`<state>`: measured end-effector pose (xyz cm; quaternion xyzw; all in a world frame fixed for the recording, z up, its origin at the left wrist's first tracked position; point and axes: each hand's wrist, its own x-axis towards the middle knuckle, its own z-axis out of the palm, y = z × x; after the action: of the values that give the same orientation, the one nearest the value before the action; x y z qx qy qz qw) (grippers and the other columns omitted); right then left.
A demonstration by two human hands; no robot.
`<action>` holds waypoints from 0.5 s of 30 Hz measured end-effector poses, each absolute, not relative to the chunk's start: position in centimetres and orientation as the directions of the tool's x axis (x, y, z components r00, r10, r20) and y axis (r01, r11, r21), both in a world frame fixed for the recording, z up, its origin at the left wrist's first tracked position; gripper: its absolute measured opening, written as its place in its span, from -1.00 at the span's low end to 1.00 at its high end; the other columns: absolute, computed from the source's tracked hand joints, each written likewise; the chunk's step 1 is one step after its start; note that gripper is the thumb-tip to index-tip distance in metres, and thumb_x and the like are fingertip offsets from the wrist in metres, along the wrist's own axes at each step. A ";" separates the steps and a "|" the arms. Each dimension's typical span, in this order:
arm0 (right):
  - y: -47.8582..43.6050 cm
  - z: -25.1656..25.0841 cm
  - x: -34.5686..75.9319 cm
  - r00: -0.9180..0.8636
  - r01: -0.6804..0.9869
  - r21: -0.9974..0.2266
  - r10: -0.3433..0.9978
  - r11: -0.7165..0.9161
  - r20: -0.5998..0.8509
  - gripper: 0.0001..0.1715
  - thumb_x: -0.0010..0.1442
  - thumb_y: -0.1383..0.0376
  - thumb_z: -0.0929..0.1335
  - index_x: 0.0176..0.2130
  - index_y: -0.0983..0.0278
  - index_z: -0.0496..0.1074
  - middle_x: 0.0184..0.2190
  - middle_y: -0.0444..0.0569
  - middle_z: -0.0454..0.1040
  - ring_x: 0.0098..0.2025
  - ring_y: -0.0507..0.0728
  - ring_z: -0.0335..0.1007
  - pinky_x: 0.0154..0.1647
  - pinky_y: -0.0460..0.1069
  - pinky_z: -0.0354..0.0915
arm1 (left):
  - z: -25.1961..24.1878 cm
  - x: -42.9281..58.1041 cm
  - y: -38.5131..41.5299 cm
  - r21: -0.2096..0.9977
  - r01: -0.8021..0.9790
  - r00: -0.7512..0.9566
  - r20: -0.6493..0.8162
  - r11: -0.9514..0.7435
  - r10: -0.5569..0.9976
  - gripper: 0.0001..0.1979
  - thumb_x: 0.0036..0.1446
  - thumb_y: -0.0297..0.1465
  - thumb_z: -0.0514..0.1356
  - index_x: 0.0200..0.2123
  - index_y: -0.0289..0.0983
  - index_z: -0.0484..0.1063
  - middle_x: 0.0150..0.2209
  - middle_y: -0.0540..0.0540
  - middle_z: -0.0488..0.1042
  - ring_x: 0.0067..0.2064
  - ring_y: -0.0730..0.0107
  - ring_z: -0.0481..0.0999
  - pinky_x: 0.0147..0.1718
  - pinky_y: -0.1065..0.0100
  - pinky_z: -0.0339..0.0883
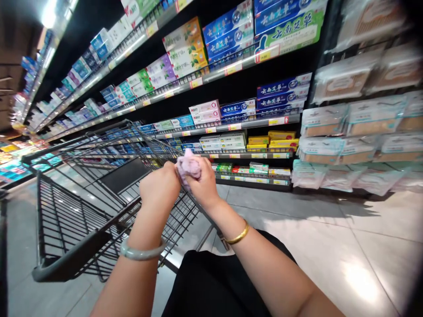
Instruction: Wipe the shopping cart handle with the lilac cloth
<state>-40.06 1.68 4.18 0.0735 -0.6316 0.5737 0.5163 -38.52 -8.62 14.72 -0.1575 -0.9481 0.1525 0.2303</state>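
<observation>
A crumpled lilac cloth is bunched in my right hand, its fingers closed around it. My left hand is a fist right beside the cloth; its fingertips are turned away, so I cannot tell whether it grips the cloth or the cart's rim. Both hands are over the side of a dark wire shopping cart, whose mesh shows beneath and to the left. A pale bangle circles my left wrist, and a gold bracelet my right.
Shelves of boxed toothpaste run along the aisle ahead and to the left. Clear bags of cotton swabs hang at the right, above other bagged goods. Grey floor tiles stretch out on the right.
</observation>
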 end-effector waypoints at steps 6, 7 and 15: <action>2.7 4.0 -42.2 -0.579 -0.467 -0.822 0.590 0.327 0.563 -0.47 0.00 0.54 0.33 -0.03 0.20 0.45 -0.07 0.01 0.48 0.02 0.19 0.40 0.13 0.11 0.35 | 13.2 -40.1 -8.0 -0.343 0.177 -0.779 0.524 0.923 0.344 -0.44 0.41 -0.21 -0.32 -0.17 -0.35 0.41 -0.35 -0.37 0.58 -0.27 -0.13 0.64 -0.36 0.16 0.38; 2.8 4.0 -42.5 -0.576 -0.458 -0.829 0.603 0.321 0.552 -0.49 0.01 0.53 0.34 -0.03 0.20 0.46 -0.07 0.01 0.48 0.02 0.19 0.40 0.13 0.11 0.35 | 13.2 -40.4 -7.8 -0.338 0.178 -0.779 0.525 0.924 0.342 -0.43 0.41 -0.21 -0.32 -0.17 -0.34 0.42 -0.36 -0.37 0.58 -0.28 -0.13 0.64 -0.36 0.16 0.37; 2.9 2.1 -44.4 -0.595 -0.536 -0.772 0.496 0.341 0.632 -0.52 0.03 0.50 0.37 -0.05 0.18 0.46 -0.05 -0.02 0.50 0.03 0.17 0.40 0.14 0.08 0.35 | 12.8 -41.8 -7.1 -0.284 0.128 -0.780 0.562 0.950 0.273 -0.44 0.40 -0.22 -0.32 -0.17 -0.32 0.43 -0.32 -0.36 0.59 -0.28 -0.07 0.61 -0.36 0.19 0.27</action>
<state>-44.37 2.85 2.07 0.0149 -0.6844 0.5738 0.4496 -41.78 -7.08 12.81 -0.1071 -0.9364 0.1155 0.3135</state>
